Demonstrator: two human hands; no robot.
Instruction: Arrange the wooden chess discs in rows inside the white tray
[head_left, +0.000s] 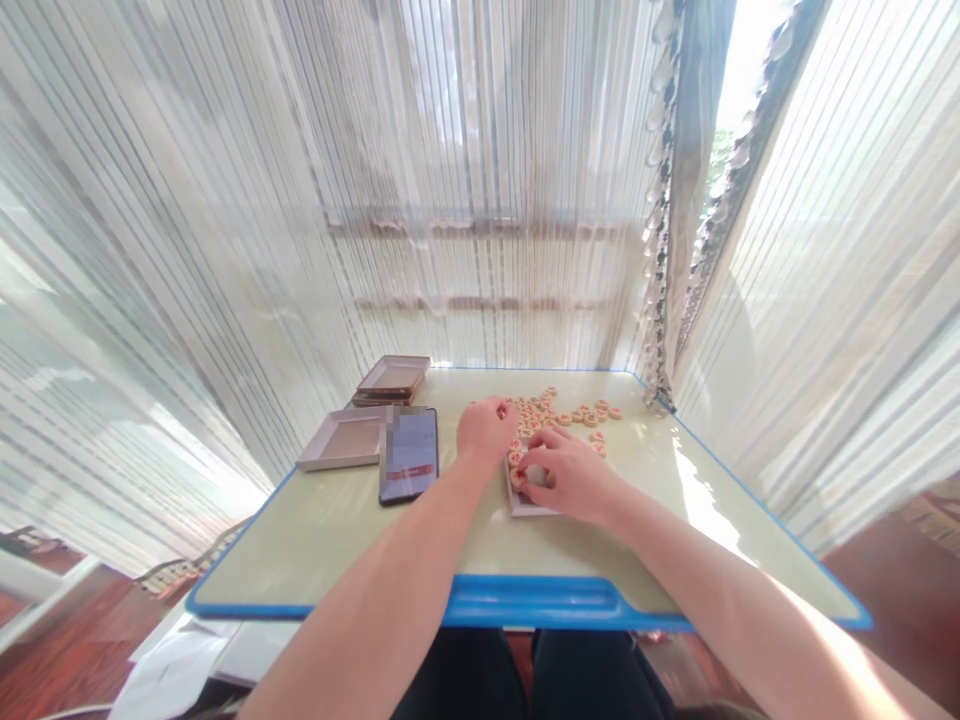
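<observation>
The blue-edged table (517,548) bears a shallow tray (337,463), stacked trays (379,389), a phone (411,455), an open box (534,511) and loose round pieces (565,420).

On my table (322,550), left to right: an open tray (337,463), the phone (409,455), my left hand (484,430), then a box (534,511) containing discs (516,459), beneath my right hand (566,470). Far left, stacked boxes (394,375); beyond the box, loose discs (534,410); behind everything, the curtain (480,270).
</observation>
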